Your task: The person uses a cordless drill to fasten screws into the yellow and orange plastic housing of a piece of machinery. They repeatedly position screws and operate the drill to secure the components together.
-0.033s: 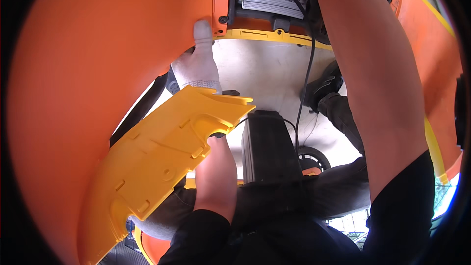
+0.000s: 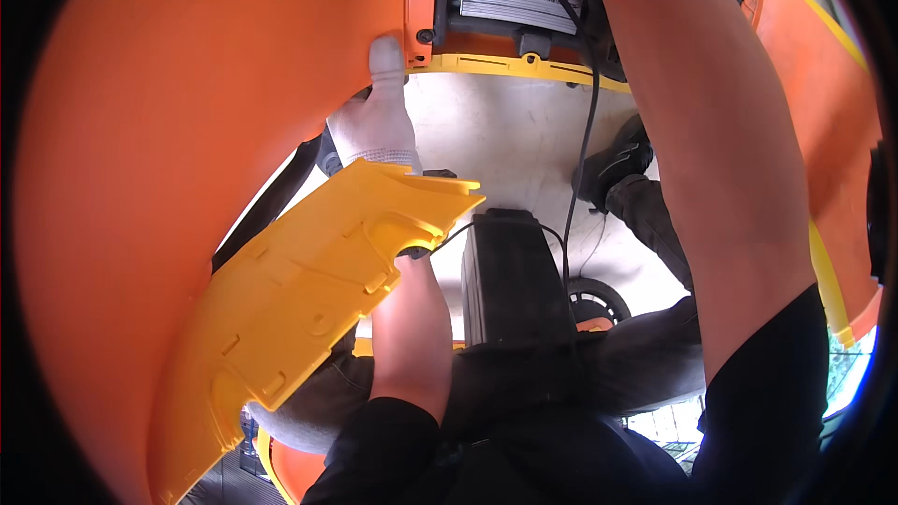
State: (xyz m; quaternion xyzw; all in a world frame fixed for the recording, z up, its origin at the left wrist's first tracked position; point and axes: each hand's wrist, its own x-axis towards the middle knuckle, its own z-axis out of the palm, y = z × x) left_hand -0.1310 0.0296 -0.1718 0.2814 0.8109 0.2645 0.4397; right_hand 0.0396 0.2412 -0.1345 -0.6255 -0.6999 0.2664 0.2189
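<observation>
One yellow panel (image 2: 309,290) — probably hiding left hand (image 2: 379,126).

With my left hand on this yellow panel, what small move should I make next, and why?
Probably lift the yellow panel slightly toward the yellow trim strip under the orange body. Your left hand, white-gloved, has a fingertip at the body's edge, and the panel hangs tilted, well below that strip. Your right hand is out of view.

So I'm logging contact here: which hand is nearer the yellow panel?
Left. The left hand, in a white glove, sits at the yellow panel's top edge; the right arm reaches up past it, hand out of view.
</observation>
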